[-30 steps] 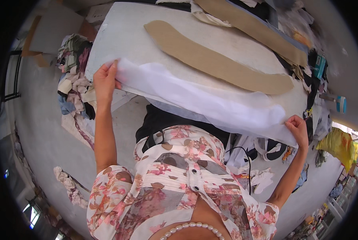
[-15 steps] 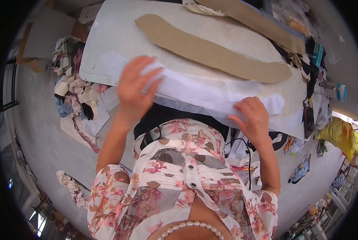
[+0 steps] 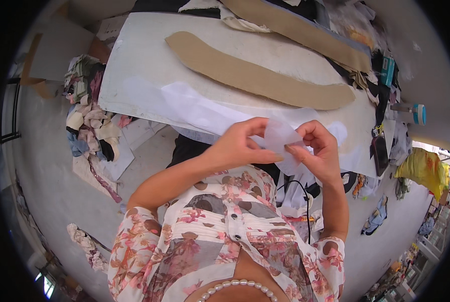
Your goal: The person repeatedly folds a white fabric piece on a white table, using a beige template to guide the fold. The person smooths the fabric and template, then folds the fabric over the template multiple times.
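A sheer white fabric strip (image 3: 205, 111) lies along the near edge of the white table, and its right end is raised in front of me. My right hand (image 3: 315, 148) pinches this raised end between thumb and fingers. Beside it, my left hand (image 3: 247, 143) has its thumb across the lower edge of the lifted part, with the other fingertips partly hidden behind the cloth. Farther back lies a long curved tan piece (image 3: 260, 75), flat and touched by neither hand.
The white table (image 3: 139, 50) carries another tan piece (image 3: 305, 30) at its far side. Fabric scraps (image 3: 91, 121) are heaped on the left. To the right are a dark phone-like object (image 3: 380, 153), a blue-lidded container (image 3: 417, 115) and a yellow bag (image 3: 424, 171).
My left hand has moved right, from the strip's left part to near my right hand. The strip's right end has come up off the table between them.
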Demonstrator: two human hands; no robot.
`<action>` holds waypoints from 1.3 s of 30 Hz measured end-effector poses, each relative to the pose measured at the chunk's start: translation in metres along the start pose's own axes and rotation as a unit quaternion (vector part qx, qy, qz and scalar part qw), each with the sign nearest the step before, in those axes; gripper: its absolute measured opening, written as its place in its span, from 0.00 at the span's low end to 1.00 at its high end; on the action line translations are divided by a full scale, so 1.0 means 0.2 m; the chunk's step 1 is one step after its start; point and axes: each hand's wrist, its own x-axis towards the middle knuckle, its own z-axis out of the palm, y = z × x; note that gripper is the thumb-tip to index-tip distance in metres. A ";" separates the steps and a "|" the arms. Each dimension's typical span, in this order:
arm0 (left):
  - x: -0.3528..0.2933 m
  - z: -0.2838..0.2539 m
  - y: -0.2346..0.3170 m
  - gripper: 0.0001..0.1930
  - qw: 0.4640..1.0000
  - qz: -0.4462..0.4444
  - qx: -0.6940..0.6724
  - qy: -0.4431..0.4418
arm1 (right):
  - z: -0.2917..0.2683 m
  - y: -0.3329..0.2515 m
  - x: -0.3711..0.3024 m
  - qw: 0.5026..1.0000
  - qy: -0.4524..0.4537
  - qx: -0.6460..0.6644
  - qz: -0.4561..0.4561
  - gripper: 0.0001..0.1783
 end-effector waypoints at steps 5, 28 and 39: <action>0.13 -0.04 0.00 0.10 0.992 0.048 -0.067 0.096 | -0.11 -0.04 0.00 0.995 -0.034 -0.007 0.096 0.26; 0.23 -0.90 0.14 0.10 0.872 0.084 0.229 0.424 | -0.14 0.01 0.48 0.979 -0.006 -0.201 0.012 0.25; 0.31 -0.95 0.14 0.10 0.784 0.054 0.390 0.479 | -0.19 0.07 0.55 0.977 0.004 -0.212 0.010 0.24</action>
